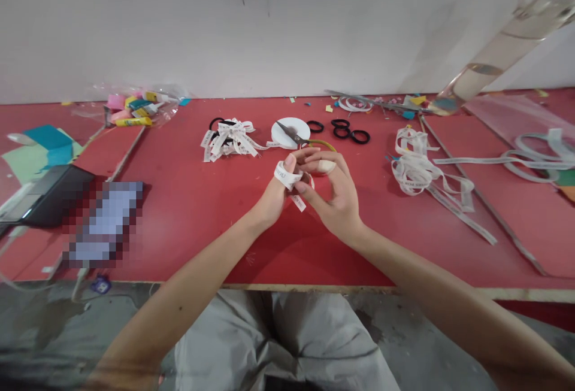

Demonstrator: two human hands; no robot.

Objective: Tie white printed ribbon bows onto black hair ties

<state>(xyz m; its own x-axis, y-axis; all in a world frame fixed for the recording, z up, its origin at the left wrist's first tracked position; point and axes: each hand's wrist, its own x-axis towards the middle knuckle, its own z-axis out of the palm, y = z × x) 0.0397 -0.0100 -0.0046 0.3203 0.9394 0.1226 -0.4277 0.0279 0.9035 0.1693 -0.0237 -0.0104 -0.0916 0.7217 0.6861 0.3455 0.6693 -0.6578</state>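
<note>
A white printed ribbon loops round the thumb of my left hand, its short tail hanging below. My right hand meets the left one over the table and pinches the ribbon between thumb and fingers. A pale plaster or wrap covers part of one right finger. Just beyond the hands lie scissors with yellow-green handles, resting on a white spool. Left of the spool sits a heap of ribbon bows with black hair ties. More black hair ties lie to the right.
Loose printed ribbon lies tangled on the right of the red table. A tilted clear bottle stands behind it. At left are a phone, a black case and a plastic bag of glue tubes. A wall closes the back.
</note>
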